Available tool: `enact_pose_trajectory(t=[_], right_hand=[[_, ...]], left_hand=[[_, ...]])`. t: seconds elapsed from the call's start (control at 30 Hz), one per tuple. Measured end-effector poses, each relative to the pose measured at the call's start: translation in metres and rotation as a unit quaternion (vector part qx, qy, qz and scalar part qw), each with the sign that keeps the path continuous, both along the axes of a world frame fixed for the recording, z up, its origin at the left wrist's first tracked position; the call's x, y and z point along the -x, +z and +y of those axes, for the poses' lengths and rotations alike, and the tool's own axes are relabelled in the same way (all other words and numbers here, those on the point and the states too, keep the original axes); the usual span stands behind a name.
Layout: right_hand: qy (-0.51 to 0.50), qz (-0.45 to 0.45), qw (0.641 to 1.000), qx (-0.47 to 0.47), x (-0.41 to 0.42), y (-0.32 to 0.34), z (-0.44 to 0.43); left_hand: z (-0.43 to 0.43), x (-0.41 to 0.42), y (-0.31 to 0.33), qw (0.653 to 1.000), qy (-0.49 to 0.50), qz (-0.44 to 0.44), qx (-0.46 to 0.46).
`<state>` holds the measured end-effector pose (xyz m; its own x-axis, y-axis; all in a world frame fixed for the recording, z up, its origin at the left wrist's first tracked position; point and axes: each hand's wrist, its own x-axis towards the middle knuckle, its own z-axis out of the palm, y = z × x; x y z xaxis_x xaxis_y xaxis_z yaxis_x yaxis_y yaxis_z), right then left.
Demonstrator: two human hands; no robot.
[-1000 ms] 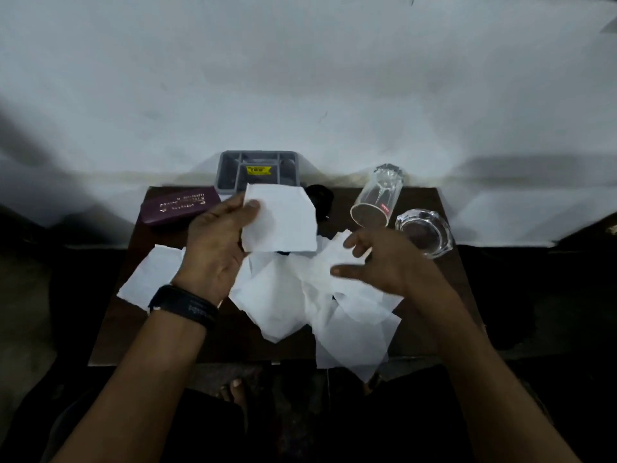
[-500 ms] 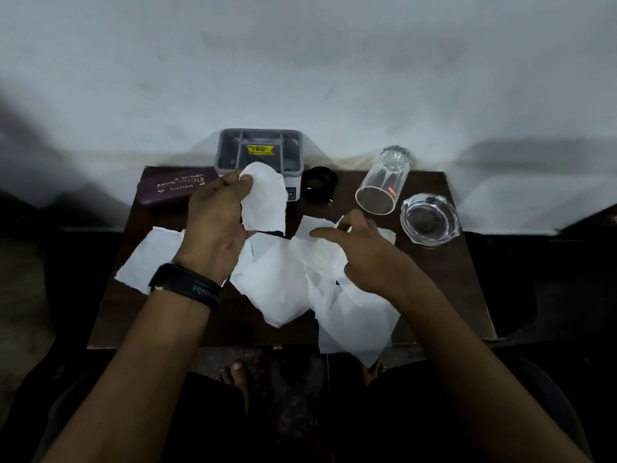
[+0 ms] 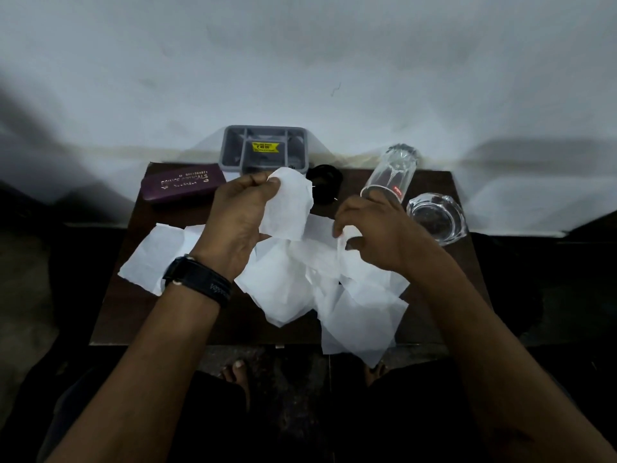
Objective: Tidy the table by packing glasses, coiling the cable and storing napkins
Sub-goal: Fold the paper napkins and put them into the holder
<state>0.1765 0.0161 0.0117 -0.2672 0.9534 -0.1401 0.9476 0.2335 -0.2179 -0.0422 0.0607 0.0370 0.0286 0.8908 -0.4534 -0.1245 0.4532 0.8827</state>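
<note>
The dark table point(image 3: 133, 315) carries a heap of white napkins point(image 3: 287, 289) spread under and below both sets of fingers. Beyond the left fingertips stands a grey divided tray point(image 3: 230, 152), with a purple glasses case point(image 3: 182, 186) to their left. A tumbler point(image 3: 390, 175) lies tipped just past the right fingers, a glass ashtray point(image 3: 437, 218) to their right. The left hand point(image 3: 238, 222) pinches one raised napkin point(image 3: 288, 208); the right hand point(image 3: 374, 232) curls closed around a napkin edge point(image 3: 344, 242) from the heap.
</note>
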Motion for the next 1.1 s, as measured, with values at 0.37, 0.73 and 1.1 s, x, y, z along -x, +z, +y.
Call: enact_pose_trajectory(t=[0.37, 0.73, 1.1], right_hand=[[-0.002, -0.002, 1.0, -0.005, 0.006, -0.001, 0.001], [0.006, -0.002, 1.0, -0.016, 0.001, -0.002, 0.003], [0.018, -0.02, 1.0, 0.009, 0.008, -0.005, 0.0]], left_hand=[[0.001, 0.002, -0.003, 1.0, 0.007, 0.014, -0.015], [0.001, 0.003, -0.003, 0.999, 0.004, 0.015, -0.039], [0.001, 0.003, -0.004, 0.998, -0.015, 0.027, -0.047]])
